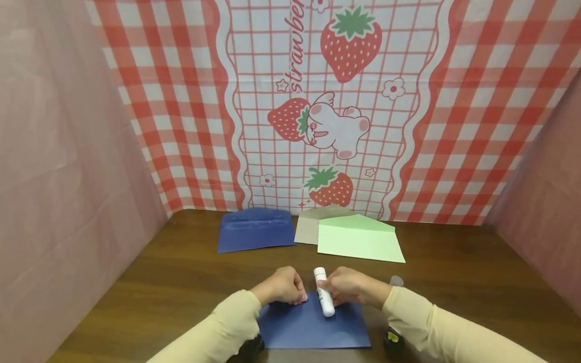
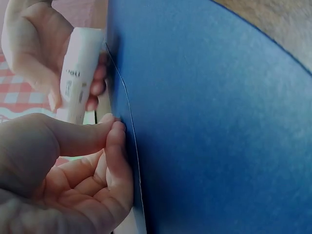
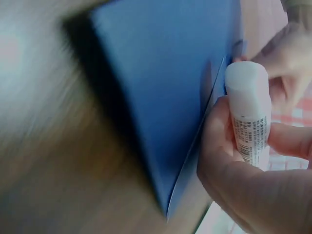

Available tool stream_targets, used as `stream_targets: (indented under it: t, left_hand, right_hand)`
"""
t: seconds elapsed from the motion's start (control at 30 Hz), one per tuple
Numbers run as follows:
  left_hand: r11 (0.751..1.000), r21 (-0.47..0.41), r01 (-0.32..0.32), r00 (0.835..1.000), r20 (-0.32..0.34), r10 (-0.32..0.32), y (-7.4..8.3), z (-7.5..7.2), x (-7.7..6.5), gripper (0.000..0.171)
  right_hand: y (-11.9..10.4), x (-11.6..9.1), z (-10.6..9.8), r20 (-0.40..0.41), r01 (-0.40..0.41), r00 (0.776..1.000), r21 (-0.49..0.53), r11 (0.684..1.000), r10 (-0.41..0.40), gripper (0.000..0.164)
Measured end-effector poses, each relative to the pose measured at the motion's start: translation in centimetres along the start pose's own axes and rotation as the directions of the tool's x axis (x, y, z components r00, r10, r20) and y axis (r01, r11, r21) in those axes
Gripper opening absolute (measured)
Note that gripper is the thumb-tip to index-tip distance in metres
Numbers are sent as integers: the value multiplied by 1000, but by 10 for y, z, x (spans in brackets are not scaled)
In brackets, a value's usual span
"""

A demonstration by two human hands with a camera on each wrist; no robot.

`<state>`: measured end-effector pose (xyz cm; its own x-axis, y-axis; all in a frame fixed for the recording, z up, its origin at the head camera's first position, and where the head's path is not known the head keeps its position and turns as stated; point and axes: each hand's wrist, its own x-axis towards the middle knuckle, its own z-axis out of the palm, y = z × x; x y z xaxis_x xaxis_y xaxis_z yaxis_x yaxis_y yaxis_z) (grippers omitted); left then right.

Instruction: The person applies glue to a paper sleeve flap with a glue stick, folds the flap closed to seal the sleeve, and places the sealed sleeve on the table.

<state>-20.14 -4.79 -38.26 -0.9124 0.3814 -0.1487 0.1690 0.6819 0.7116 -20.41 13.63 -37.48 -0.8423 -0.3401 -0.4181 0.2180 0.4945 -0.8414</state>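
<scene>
A dark blue envelope (image 1: 313, 330) lies in front of me, and the edge line of its flap shows in both wrist views. At that upper edge my left hand (image 1: 285, 286) pinches the paper between thumb and fingertip. My right hand (image 1: 351, 286) grips a white glue stick (image 1: 324, 292), its barrel tilted over the envelope. Printed lettering and a barcode show on the glue stick (image 3: 251, 131) in the right wrist view. Some of the right fingers are hidden behind the envelope's edge and the barrel.
At the back of the brown table (image 1: 150, 297) lie another blue envelope (image 1: 256, 234) with whitish smears, a beige envelope (image 1: 307, 229) and a pale green envelope (image 1: 358, 242) overlapping it. A small translucent round piece (image 1: 396, 281) is beside the right wrist. A strawberry-print cloth (image 1: 327, 121) hangs behind.
</scene>
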Motion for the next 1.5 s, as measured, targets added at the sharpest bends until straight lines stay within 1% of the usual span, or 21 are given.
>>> stream_targets:
  t: [0.1,0.2,0.3,0.43,0.53,0.63,0.7,0.8,0.9,1.0,1.07,1.23,1.27,1.4,1.5]
  left_hand:
    - [1000,1,6,1000,5,-6,1,0,0,13]
    - [1000,1,11,1000,14,-11,0,1,-3,13]
    - [1000,0,-7,1000,26,7,-1,-1,-4,12]
    - [996,28,-88,996,18,88,-1,-5,-6,12]
    - [990,67,-125,992,5,125,-4,-11,-11,14]
    - [986,106,-125,992,-20,128,-11,-20,-19,17]
    - [986,114,-124,991,-32,128,-18,-24,-24,17]
    - [986,107,-130,989,-49,136,-27,-25,-28,16]
    - [987,91,-132,988,-66,139,-34,-22,-32,15]
    - [989,89,-122,988,-81,129,-37,-20,-34,16]
    - [989,92,-115,989,-83,122,-37,-19,-35,16]
    - [989,86,-123,987,-89,131,-37,-16,-35,16]
    - [987,86,-133,986,-91,140,-36,-15,-34,15]
    - [983,104,-149,983,-89,158,-33,-12,-35,16]
    - [978,151,-144,982,-100,160,-28,-13,-32,16]
  right_hand:
    - [6,-4,-10,-43,-14,999,-47,999,12,27]
    - [12,-6,-15,-10,4,1000,-97,995,-5,27]
    - [15,-7,-17,31,35,999,-122,992,-32,29]
    - [15,-7,-19,44,42,998,-108,993,-37,29]
    - [16,-8,-20,59,43,998,-85,995,-38,30]
    - [16,-8,-21,64,48,997,-66,997,-43,29]
    - [16,-9,-22,58,54,997,-66,996,-50,29]
    - [18,-10,-23,56,60,997,-52,997,-57,29]
    - [17,-11,-22,54,42,998,-32,999,-40,29]
    - [11,-10,-17,36,17,999,-46,999,-15,26]
    - [6,-8,-12,32,8,999,-37,999,-7,25]
    - [-3,-2,6,63,41,997,-24,999,-40,26]
    - [-4,-1,8,56,46,997,-29,999,-44,26]
    - [-8,3,18,28,40,999,-90,995,-37,22]
    - [-13,7,20,12,20,1000,-148,989,-18,20]
